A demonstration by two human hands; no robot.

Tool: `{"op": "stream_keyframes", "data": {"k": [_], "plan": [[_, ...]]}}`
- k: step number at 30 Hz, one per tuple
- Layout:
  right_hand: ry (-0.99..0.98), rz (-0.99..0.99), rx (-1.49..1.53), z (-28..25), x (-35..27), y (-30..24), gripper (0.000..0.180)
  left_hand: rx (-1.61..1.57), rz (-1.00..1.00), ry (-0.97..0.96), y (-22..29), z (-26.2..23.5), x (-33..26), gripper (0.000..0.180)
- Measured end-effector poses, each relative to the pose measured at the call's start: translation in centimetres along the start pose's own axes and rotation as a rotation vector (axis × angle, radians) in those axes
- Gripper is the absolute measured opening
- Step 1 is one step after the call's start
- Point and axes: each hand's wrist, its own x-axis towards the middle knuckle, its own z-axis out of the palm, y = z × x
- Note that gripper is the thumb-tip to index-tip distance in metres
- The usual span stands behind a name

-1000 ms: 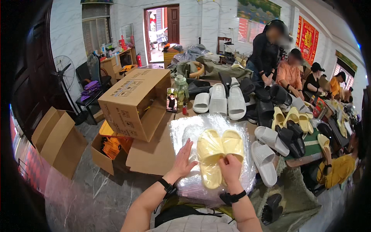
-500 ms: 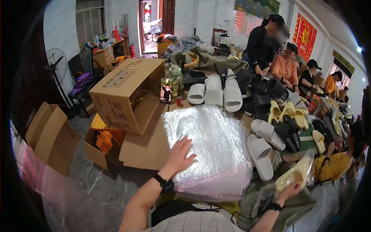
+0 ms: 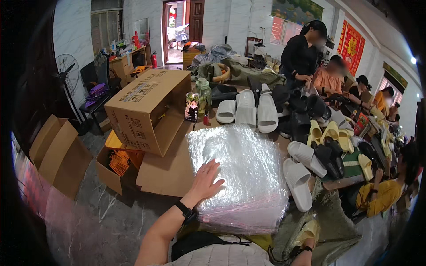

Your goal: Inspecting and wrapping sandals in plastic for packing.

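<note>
My left hand lies flat, fingers apart, on a stack of clear plastic bags in front of me. Low at the right, my right hand is closed on a pale yellow slide sandal. It holds the sandal over a green woven sack. The wrapping seen around the sandal earlier is hard to make out now. To the right of the bags sit white slides, and more white slides stand beyond them.
A cardboard box lies on its side at the left, near a propped phone and a glass jar. Black slides and yellow slides crowd the right. A co-worker in yellow sits close at the right.
My right hand has moved down and toward me with the yellow slide sandal, from beside the co-worker to over the sack. My left hand stays on the bags.
</note>
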Motion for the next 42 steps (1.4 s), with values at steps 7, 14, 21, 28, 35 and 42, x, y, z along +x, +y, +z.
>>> {"op": "stream_keyframes", "data": {"k": [7, 14, 21, 28, 35, 42], "plan": [[0.379, 0.497, 0.922, -20.0, -5.5, 2.5, 0.030, 0.035, -0.037, 0.018, 0.9, -1.8, -0.8, 0.065], [1.317, -0.483, 1.073, -37.8, -15.4, 2.0, 0.065, 0.028, -0.022, 0.005, -0.1, 0.3, 0.5, 0.066], [1.020, -0.366, 1.089, -42.6, -7.0, -1.0, 0.084, 0.045, -0.029, -0.006, 0.9, 0.3, 0.6, 0.067], [1.044, -0.249, 0.968, -44.4, -6.2, -1.4, 0.034, -0.005, -0.022, 0.004, 0.6, -0.1, 0.2, 0.064], [1.256, -0.083, 1.223, -44.3, -13.0, -0.6, 0.023, 0.028, 0.027, 0.017, 0.3, 0.0, 0.3, 0.061], [0.353, -1.058, 2.855, -49.0, -22.8, -4.2, 0.028, 0.085, 0.004, 0.020, 0.5, 0.0, 0.3, 0.063]]}}
